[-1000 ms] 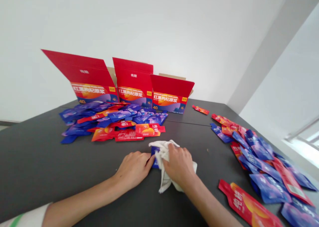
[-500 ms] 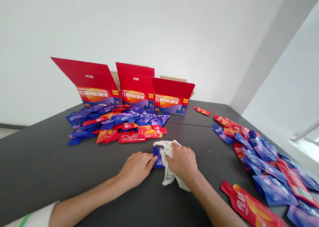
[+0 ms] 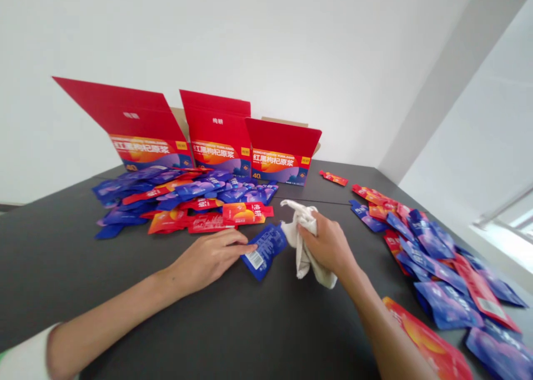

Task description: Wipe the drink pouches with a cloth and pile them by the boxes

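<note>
A blue pouch (image 3: 265,250) lies on the dark table between my hands, its barcode side up. My left hand (image 3: 207,261) touches its left edge with the fingertips, thumb and fingers close together at the pouch. Bunched in my right hand (image 3: 328,241) is a white cloth (image 3: 306,238), its fingers wrapped round it, just right of the pouch. Beyond my left hand is a pile of blue and red pouches (image 3: 195,188). The cloth hides part of my right fingers.
Three open red boxes (image 3: 145,153), (image 3: 221,156), (image 3: 280,164) stand at the back of the table (image 3: 125,291). Blue and red pouches (image 3: 435,266) are heaped on the right. One small red pouch (image 3: 333,178) lies apart at the back right.
The blue pouch now shows its barcode side and lies at a slant. My right hand has moved the cloth off it, up and to the right. My left hand has shifted left.
</note>
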A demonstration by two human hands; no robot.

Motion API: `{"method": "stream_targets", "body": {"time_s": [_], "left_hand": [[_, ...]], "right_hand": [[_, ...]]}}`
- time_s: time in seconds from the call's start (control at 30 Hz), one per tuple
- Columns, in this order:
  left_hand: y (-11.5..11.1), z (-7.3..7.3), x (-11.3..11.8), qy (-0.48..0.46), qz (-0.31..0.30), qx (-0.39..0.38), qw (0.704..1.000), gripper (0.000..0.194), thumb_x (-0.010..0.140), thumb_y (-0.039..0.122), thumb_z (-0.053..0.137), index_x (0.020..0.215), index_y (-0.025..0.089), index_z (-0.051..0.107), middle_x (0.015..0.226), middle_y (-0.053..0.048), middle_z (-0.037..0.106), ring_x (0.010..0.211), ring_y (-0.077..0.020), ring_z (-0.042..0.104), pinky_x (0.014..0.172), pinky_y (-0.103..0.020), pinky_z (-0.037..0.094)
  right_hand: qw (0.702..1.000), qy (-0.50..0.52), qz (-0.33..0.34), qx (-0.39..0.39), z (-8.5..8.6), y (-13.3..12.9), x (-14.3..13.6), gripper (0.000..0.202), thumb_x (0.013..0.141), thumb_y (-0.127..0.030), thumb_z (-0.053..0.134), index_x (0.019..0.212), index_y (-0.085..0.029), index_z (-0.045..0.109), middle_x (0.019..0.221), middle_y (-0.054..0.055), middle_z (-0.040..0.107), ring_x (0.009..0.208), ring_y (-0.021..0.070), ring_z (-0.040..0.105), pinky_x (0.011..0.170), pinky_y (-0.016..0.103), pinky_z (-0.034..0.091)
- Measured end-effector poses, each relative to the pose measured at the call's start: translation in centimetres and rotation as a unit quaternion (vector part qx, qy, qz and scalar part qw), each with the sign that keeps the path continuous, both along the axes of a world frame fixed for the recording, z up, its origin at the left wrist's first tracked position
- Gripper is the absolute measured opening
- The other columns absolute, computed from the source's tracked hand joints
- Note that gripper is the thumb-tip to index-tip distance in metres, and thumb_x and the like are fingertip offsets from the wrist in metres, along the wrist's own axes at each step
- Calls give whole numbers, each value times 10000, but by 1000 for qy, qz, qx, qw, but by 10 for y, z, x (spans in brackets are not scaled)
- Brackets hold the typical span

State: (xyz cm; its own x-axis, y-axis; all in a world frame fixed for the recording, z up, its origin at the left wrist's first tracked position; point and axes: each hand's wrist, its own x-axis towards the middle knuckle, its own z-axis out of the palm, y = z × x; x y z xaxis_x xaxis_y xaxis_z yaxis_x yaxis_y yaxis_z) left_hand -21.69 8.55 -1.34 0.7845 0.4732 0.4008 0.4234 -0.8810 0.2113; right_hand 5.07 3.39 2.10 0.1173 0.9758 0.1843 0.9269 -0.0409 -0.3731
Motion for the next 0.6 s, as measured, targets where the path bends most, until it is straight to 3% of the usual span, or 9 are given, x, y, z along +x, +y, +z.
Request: {"method": "stream_targets", "body": {"time_s": [0.1,0.17,0.23,0.3,0.37,0.47,0.6], "left_hand": [[0,-6,7,-30,16,-137,990,294,895,213,421,1096,254,631,1020,-30,642,922,-153,604,818,-246,472],[-4,-8,12,-80,52,-247,964,224,868,254,459,1005,228,635,962,-24,657,896,-168,612,828,-279,478],[-10,-9,17,-159,89,-379,907,185,840,298,491,965,205,591,920,-25,656,857,-177,623,799,-310,499],[-18,-8,22,-238,116,-500,824,242,838,352,487,1018,196,532,954,-39,645,882,-185,628,774,-324,518],[-23,-7,25,-267,143,-559,772,343,833,410,503,1098,192,482,1003,-57,636,931,-196,620,757,-325,526],[-24,-7,27,-215,154,-554,789,453,758,446,609,1087,157,492,878,-52,660,783,-184,633,655,-292,521],[-18,-12,28,-157,117,-554,809,352,723,389,636,943,123,569,732,-25,656,602,-133,589,575,-244,472]], "right_hand": [[994,-60,71,-52,-14,-4,-22,285,832,-433,434,980,-229,568,860,61,669,781,212,619,615,256,333],[988,-95,95,-78,-23,-6,-34,294,811,-427,452,996,-228,566,868,71,671,787,230,626,625,272,352],[985,-113,99,-85,-27,-7,-40,314,798,-427,458,1016,-225,558,874,78,671,797,245,630,638,288,372],[985,-114,93,-86,-28,-8,-41,320,800,-425,449,1027,-223,549,886,82,670,811,251,631,655,301,388],[986,-113,84,-92,-27,-7,-40,320,800,-426,445,1026,-223,546,893,84,669,821,253,632,668,309,399],[987,-112,69,-94,-24,-6,-37,316,811,-426,424,1020,-222,547,892,85,667,816,250,632,667,310,406],[989,-107,79,-61,-22,-10,-43,295,820,-419,418,1000,-216,536,869,73,663,799,235,627,665,297,409]]}}
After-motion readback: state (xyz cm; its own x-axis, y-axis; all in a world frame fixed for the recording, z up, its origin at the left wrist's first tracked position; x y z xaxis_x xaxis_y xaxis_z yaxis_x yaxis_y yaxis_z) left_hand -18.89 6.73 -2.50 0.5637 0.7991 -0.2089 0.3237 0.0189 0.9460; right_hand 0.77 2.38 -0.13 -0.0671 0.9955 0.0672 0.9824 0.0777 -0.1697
